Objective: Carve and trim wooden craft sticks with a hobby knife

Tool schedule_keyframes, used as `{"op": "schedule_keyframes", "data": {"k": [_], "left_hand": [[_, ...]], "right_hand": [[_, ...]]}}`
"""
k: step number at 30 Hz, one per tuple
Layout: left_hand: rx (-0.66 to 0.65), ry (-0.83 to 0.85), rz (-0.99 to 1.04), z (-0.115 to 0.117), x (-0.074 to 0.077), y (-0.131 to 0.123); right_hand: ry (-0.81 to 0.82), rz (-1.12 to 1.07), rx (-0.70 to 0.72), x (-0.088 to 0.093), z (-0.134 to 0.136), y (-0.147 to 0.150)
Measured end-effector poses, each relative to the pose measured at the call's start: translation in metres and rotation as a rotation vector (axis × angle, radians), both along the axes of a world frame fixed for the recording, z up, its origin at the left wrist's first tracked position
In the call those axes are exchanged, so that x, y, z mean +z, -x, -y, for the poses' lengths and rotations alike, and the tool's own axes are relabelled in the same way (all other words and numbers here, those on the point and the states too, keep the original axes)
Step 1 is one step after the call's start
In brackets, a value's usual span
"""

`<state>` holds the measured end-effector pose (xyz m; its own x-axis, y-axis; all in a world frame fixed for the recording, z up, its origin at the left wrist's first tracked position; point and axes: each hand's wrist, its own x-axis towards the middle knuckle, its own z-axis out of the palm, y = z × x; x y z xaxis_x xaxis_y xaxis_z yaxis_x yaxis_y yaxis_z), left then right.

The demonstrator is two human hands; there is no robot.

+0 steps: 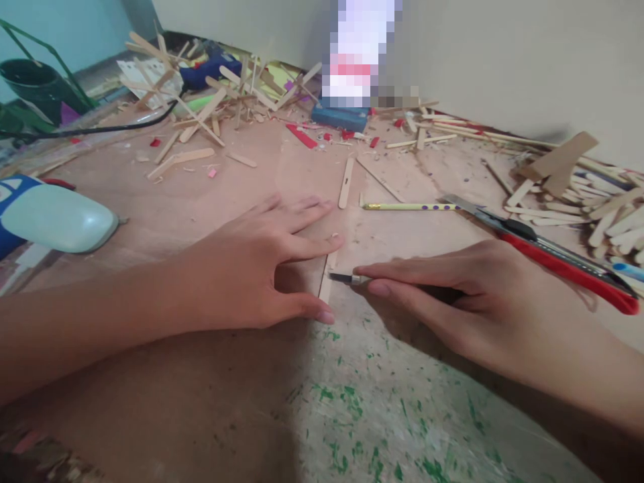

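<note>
Wooden stick [326, 287] under fingertips of left hand [259, 258], knife [343, 278] in right hand [467, 292]

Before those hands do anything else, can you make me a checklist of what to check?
1. Wooden stick steadied: ok; the left hand seems to press it, thumb and forefinger on either side of the blade.
2. Small knife gripped: ok; the right hand pinches it.
3. Left hand out of the blade's line: not ok; the tip points into the gap between thumb and forefinger.
4. Red utility knife safely closed: not ok; it lies beside the right hand, its blade apparently out.
5. Depth of any cut: cannot tell.
</note>
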<state>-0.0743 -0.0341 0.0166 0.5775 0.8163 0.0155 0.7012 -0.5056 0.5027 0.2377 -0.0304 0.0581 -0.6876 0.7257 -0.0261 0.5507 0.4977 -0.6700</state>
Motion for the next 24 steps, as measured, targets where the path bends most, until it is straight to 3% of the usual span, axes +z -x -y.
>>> {"op": "schedule_keyframes", "data": {"k": [10, 15, 24], "left_hand": [[-0.010, -0.037, 0.015, 0.000, 0.001, -0.001], [-0.018, -0.200, 0.099, 0.005, -0.009, 0.006], [-0.202, -0.425, 0.028, -0.003, 0.010, 0.015]], "right_hand": [[-0.131, -0.035, -0.002, -0.005, 0.001, 0.001], [0.023, -0.010, -0.017, 0.000, 0.002, -0.002], [0.062, 0.007, -0.057, 0.002, 0.011, -0.007]]}}
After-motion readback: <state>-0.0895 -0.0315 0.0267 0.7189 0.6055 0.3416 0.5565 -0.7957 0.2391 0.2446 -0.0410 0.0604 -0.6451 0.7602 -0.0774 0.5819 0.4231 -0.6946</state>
